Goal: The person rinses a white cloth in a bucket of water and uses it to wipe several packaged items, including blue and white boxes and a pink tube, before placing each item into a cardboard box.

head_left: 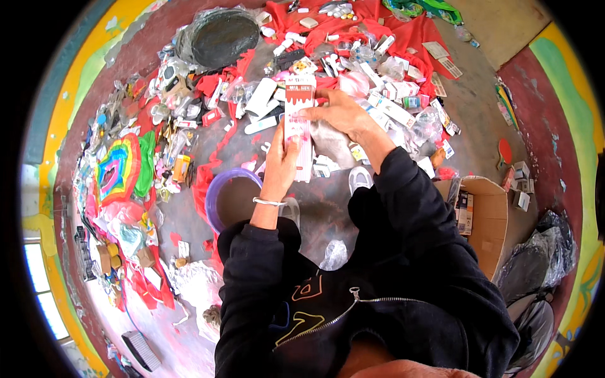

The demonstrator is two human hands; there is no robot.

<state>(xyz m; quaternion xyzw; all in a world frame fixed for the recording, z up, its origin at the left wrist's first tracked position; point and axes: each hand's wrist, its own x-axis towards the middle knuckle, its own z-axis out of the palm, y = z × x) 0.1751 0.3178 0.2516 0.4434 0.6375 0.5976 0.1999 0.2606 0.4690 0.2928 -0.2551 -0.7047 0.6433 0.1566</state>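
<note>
A tall, narrow pink-and-white box (301,148) with a red drip pattern near its top stands upright between my hands. My left hand (278,162) is closed round its lower left side, the thumb lying on the front. On the upper right side, my right hand (343,115) grips the box, with fingers reaching across its face and edge. A greyish-white bag-like thing (334,146) lies below my right hand, partly hidden by it. Behind the box, a white cylinder (261,96) and white packages lie in a heap.
A purple-rimmed bucket (212,200) stands beside my left forearm. To the right is an open cardboard box (493,227) with small boxes inside. A black round tub (225,41) sits at the far left. Red cloth (435,44) and mixed small goods spread across the floor.
</note>
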